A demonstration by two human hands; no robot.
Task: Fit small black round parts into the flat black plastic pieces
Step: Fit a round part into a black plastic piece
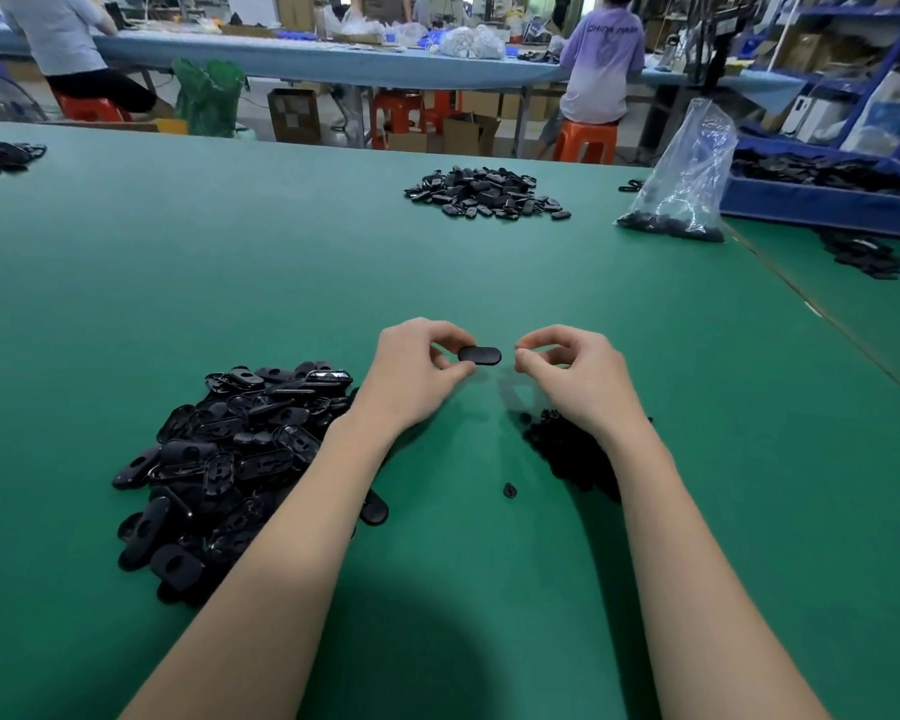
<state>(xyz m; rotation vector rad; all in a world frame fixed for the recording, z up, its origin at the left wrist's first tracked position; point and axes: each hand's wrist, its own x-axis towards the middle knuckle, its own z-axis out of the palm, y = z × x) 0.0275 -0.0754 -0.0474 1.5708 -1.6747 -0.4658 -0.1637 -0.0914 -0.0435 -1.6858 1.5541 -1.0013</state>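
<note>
My left hand (422, 371) pinches one flat black oval piece (481, 354) by its left end, holding it level above the green table (333, 262). My right hand (567, 376) hovers just right of the piece with thumb and forefinger curled toward each other; whether a small round part sits between them I cannot tell. A large heap of flat black pieces (230, 459) lies under my left forearm. A pile of small black round parts (572, 449) lies beneath my right wrist, and one stray round part (510, 491) sits between my arms.
A second heap of black pieces (489, 194) lies at the table's far middle. A clear plastic bag (687, 184) with black parts stands at the far right beside a blue bin (822, 200). People sit at another bench behind.
</note>
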